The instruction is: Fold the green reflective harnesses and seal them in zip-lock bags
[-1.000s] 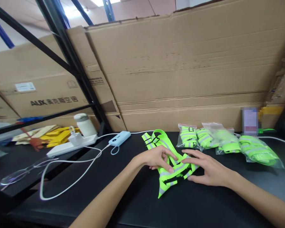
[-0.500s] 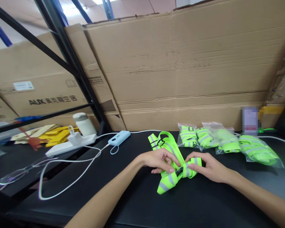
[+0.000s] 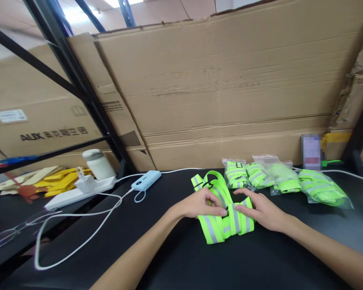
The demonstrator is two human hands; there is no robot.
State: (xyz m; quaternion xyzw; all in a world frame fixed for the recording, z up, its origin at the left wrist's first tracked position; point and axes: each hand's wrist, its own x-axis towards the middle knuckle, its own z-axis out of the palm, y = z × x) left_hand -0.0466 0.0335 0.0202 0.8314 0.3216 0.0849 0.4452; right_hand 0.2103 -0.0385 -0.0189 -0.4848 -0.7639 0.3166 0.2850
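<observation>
A black surface (image 3: 181, 262) is backed by a tall sheet of brown cardboard (image 3: 230, 100), and a black metal rack frame (image 3: 78, 84) is seen slanting at the left, with a carton marked "AUX" (image 3: 53, 136) behind it. At the left, a white power strip (image 3: 62, 200) is fitted with a white plug (image 3: 87, 184), and a white bottle (image 3: 99, 166) is placed just behind; yellow packets (image 3: 60, 183) are piled farther left. A light-blue power bank (image 3: 147, 179) is laid near the back edge, joined to a looped white cable (image 3: 36, 255). Along the back at the right, lime-green straps in clear bags (image 3: 236, 176) are lined up, below an upright item (image 3: 311, 152) that is blurred out. In the middle of the surface, in front of the bags, a lime-green reflective strap (image 3: 211, 228) with silver stripes is partly folded, its looped end stretched toward the back. The strap is gripped from both sides: by the left hand (image 3: 203, 203) with curled fingers and its thumb laid across the band, and by the right hand (image 3: 264, 210) with its thumb pressed on the folded part. Both forearms are angled inward from the near edge.
</observation>
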